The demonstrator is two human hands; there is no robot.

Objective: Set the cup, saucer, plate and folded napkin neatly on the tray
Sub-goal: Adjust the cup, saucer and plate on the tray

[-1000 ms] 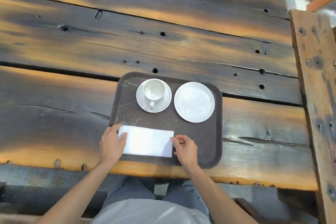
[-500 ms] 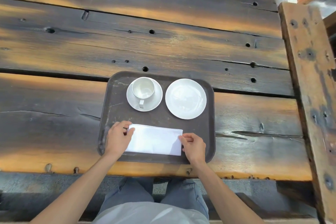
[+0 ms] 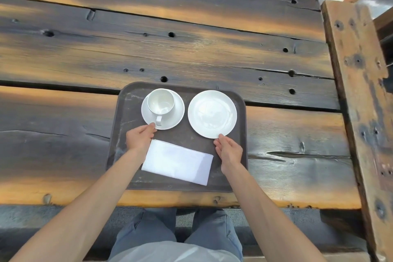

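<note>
A dark brown tray (image 3: 125,117) lies at the table's near edge. At its far left a white cup (image 3: 160,102) stands on a white saucer (image 3: 178,112), handle pointing toward me. A white plate (image 3: 212,112) sits at the far right. The folded white napkin (image 3: 177,161) lies on the near half, slightly tilted, with no hand on it. My left hand (image 3: 139,139) pinches the saucer's near rim by the handle. My right hand (image 3: 228,150) has its fingertips on the plate's near rim.
The table (image 3: 191,49) is of dark, worn planks with holes and cracks. A raised wooden beam (image 3: 359,91) runs along the right side. My knees show below the table's near edge.
Both hands have left the ends of the napkin and moved forward, the left to the saucer's rim and the right to the plate's rim. The napkin now lies a little tilted.
</note>
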